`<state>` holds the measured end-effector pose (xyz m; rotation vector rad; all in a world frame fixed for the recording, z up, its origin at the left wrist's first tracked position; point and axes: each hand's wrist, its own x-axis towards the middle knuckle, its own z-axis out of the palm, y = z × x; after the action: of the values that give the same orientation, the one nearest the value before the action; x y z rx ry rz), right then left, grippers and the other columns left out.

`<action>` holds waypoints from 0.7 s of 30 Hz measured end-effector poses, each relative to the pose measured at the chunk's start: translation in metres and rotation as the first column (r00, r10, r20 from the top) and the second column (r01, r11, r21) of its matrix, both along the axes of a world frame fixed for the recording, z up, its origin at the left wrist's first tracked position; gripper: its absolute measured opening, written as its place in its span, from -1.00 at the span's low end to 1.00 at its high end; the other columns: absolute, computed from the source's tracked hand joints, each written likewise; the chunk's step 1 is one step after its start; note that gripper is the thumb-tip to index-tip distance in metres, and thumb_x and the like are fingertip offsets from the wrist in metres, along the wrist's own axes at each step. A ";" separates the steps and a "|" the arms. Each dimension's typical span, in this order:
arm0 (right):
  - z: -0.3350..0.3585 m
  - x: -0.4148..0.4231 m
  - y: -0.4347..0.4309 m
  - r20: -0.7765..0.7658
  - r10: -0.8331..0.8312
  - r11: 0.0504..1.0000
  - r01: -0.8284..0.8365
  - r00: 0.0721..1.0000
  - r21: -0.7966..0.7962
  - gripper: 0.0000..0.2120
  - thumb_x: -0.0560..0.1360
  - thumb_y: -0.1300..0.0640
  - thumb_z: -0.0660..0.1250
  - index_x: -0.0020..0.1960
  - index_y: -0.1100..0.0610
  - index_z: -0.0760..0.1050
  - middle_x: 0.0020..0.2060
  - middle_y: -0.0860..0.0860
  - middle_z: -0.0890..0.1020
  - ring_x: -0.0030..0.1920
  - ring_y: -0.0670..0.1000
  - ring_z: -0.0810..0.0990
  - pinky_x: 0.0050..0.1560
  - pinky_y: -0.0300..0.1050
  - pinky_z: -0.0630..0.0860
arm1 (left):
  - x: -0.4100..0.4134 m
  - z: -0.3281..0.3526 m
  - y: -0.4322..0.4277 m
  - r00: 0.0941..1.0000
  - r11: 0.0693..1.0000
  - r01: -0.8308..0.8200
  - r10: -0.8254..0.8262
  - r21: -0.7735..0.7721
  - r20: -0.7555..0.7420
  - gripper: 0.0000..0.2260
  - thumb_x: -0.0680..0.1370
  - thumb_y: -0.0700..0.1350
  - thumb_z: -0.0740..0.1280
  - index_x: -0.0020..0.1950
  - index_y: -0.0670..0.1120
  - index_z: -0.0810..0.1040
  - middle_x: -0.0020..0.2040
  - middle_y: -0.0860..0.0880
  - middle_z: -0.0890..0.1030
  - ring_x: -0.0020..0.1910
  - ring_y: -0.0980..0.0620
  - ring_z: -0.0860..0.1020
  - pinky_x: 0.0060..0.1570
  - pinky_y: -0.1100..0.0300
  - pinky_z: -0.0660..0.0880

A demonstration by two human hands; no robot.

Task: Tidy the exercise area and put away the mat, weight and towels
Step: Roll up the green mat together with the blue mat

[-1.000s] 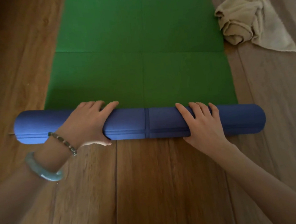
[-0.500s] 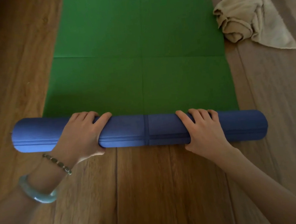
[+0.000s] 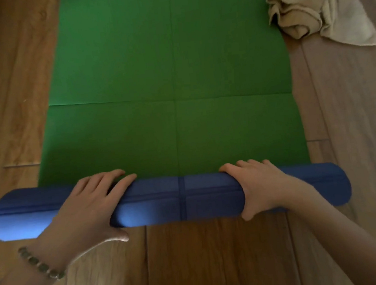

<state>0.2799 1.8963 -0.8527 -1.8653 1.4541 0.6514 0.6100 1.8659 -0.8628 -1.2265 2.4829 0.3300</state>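
Partly rolled green and blue foam exercise mat (image 3: 183, 198), blue side out, lying crosswise on the near stretch of brown wooden plank floor (image 3: 217, 266), with the green sheet flat toward the far side. Looks light, soft and springy. Likely to uncoil if let go, so best held wide, either side of the centre line, pressing down and forward evenly. Left grip (image 3: 90, 207) draped over the rolled part left of centre, fingers curved across the top, thumb tucked on the near side. Right grip (image 3: 262, 185) wrapped likewise right of centre. Far right, just beside the green edge and well apart from both grips: crumpled beige cloth towel (image 3: 316, 8), untouched.
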 end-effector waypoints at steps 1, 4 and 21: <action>0.001 -0.002 -0.008 0.023 -0.016 0.999 0.015 1.000 0.047 -0.09 0.15 -0.10 0.51 0.39 -0.10 0.13 0.10 -0.05 0.40 0.12 0.02 0.40 0.15 0.06 0.40 | -0.003 0.000 0.004 1.000 1.000 -0.004 0.004 -0.030 -0.003 0.14 -0.12 0.34 0.55 0.37 -0.12 0.39 0.21 -0.12 0.50 0.12 -0.11 0.41 0.10 0.02 0.29; -0.001 -0.007 -0.026 0.060 -0.090 0.979 0.077 0.994 0.187 -0.08 0.11 -0.09 0.57 0.35 -0.12 0.19 0.06 -0.06 0.33 0.12 0.00 0.33 0.13 0.06 0.45 | -0.014 -0.003 0.010 0.999 0.995 -0.031 0.027 -0.093 -0.046 0.15 -0.15 0.27 0.60 0.35 -0.16 0.40 0.16 -0.16 0.53 0.10 -0.15 0.42 0.12 -0.03 0.26; -0.030 0.008 0.036 -0.077 -0.152 0.730 0.060 0.985 -0.680 0.00 0.05 0.06 0.63 0.40 0.10 0.24 0.19 0.25 0.48 0.22 0.25 0.38 0.24 0.24 0.23 | -0.026 0.009 -0.061 0.998 0.978 -0.059 0.063 0.201 -0.016 -0.07 0.08 0.30 0.49 0.39 0.16 0.25 0.24 0.13 0.41 0.22 0.04 0.38 0.18 0.13 0.33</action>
<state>0.2877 1.9321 -0.8824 -2.2746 2.0652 0.1727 0.5836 1.8051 -0.8534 -1.2230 2.3657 0.5969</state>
